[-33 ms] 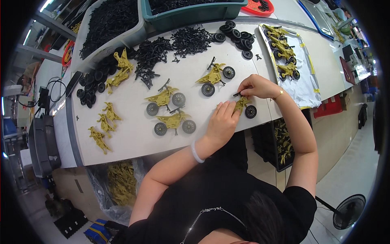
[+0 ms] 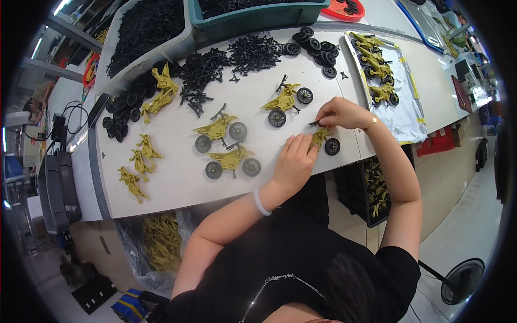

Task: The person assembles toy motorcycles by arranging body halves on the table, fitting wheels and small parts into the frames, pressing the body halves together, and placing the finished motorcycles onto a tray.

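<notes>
Near the table's front edge, both hands close on a yellow toy motorcycle (image 2: 319,138). My left hand (image 2: 295,163) lies over its rear part, hiding it. My right hand (image 2: 335,114) pinches at its top, by the black handlebar (image 2: 315,124). The black front wheel (image 2: 333,146) shows below my right hand. To the left stand two more toy motorcycles, an upper one (image 2: 217,129) and a lower one (image 2: 232,160), with two wheels each. Another wheeled motorcycle (image 2: 285,101) lies farther back, beyond my left hand.
Black wheels (image 2: 327,54) and piled small black parts (image 2: 253,54) lie at the back, before a grey bin (image 2: 189,43) and a green bin (image 2: 258,22). Yellow bodies (image 2: 132,183) lie left. A foil-lined tray (image 2: 401,121) holds several motorcycles at right. A black crate (image 2: 351,196) sits below.
</notes>
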{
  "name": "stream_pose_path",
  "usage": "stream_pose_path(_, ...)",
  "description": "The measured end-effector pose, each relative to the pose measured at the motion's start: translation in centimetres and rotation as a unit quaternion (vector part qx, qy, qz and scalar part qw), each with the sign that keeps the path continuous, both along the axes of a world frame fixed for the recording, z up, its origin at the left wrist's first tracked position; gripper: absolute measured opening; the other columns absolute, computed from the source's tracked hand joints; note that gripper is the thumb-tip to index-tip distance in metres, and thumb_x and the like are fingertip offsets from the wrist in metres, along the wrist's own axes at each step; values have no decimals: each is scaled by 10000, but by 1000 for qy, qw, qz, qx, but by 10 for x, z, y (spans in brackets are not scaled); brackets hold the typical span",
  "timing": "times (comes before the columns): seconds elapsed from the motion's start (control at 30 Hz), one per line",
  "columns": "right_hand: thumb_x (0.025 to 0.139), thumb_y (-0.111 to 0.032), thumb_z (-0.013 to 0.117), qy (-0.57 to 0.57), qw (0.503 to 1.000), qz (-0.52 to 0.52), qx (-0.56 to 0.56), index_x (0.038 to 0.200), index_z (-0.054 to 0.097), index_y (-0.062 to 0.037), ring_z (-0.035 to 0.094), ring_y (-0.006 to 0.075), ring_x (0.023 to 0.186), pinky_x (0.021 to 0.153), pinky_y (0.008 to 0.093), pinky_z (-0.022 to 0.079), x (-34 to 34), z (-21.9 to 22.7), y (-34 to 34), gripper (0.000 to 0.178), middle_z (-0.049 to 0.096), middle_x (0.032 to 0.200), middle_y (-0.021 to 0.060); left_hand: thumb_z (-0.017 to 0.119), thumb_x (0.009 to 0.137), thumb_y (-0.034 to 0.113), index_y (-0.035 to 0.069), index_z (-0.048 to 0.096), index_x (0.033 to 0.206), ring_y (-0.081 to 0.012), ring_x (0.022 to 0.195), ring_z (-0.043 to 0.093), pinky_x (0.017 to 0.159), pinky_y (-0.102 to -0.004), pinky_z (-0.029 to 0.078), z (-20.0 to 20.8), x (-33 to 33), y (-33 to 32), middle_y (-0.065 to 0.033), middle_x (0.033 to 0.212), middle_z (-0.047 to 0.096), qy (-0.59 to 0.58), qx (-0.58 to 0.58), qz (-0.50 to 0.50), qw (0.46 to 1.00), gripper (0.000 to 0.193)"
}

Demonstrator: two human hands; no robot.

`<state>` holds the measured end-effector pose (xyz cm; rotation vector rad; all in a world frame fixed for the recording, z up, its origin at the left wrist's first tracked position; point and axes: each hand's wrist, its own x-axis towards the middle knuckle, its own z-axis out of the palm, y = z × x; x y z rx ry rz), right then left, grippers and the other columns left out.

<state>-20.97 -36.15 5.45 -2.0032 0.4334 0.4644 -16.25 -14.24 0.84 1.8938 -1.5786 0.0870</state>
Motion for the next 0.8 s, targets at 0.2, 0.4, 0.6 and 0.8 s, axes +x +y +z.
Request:
stream_pose_path(0.2, 875, -40, 602, 24, 999, 35, -13, 958, 657, 76, 658, 119, 703, 660, 249, 551, 13, 2, 4, 153, 674, 772, 84, 608, 778, 61, -19, 658, 909, -323, 977, 582, 826, -421, 485, 3, 9, 2, -167, 1071, 606, -7, -13, 16, 1000, 161)
stream_pose_path(0.4, 831, -45, 645, 19, 997, 62, -51, 942, 680, 49, 625, 113, 648, 623, 266, 516, 18, 2, 7, 150, 675, 745, 87, 609, 769, 59, -18, 658, 908, -326, 978, 581, 825, -423, 485, -2, 12, -1, -168, 1066, 606, -29, -27, 16, 999, 166)
stream_pose_path(0.6, 792, -42, 665, -72, 983, 61, -159, 900, 702, 14, 627, 141, 656, 630, 289, 507, 14, 0, 20, 128, 678, 731, 91, 604, 770, 52, -24, 651, 893, -319, 926, 575, 792, -413, 483, 1, 13, -2, -177, 1027, 601, -3, -26, 14, 1000, 152)
stream_pose_path(0.8, 821, -91, 649, -91, 991, -27, -90, 1009, 655, 17, 642, 142, 665, 625, 283, 509, 16, 17, 8, 217, 680, 745, 96, 589, 793, 67, -32, 651, 897, -306, 973, 562, 869, -421, 470, 2, 13, 5, -183, 1061, 602, -2, -14, 13, 1000, 156)
